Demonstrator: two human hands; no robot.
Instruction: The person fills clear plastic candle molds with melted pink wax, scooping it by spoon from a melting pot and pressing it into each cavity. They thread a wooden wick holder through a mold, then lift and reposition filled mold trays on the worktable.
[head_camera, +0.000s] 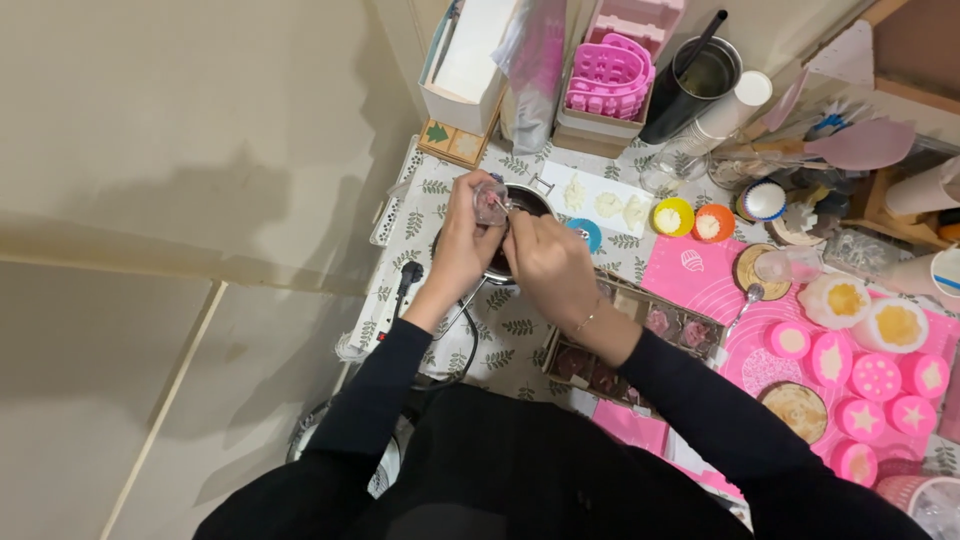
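Left hand (466, 235): upper centre of the frame, fingers curled shut around a small clear cup (490, 202), holding it tilted just above a dark metal pot (527, 200).

Right hand (545, 262): just right of the left hand, fingers pinched closed on a thin stick-like tool whose tip meets the small clear cup; the tool is too small to identify. Thin bracelet at the wrist.

Dark metal pot: on the leaf-patterned tablecloth (500, 345), mostly hidden behind both hands.

Compartment tray (640, 340): centre of the frame, under the right forearm, with pink and dark pieces in its cells.

Pink silicone mat (700, 285): right of the frame, carrying round pink moulds (877, 376) with star and shell shapes.

Yellow cup (673, 216) and orange cup (714, 221): side by side, upper right of the pot.

Pink plastic basket (610, 75): top centre, beside a dark steel tumbler (700, 75).
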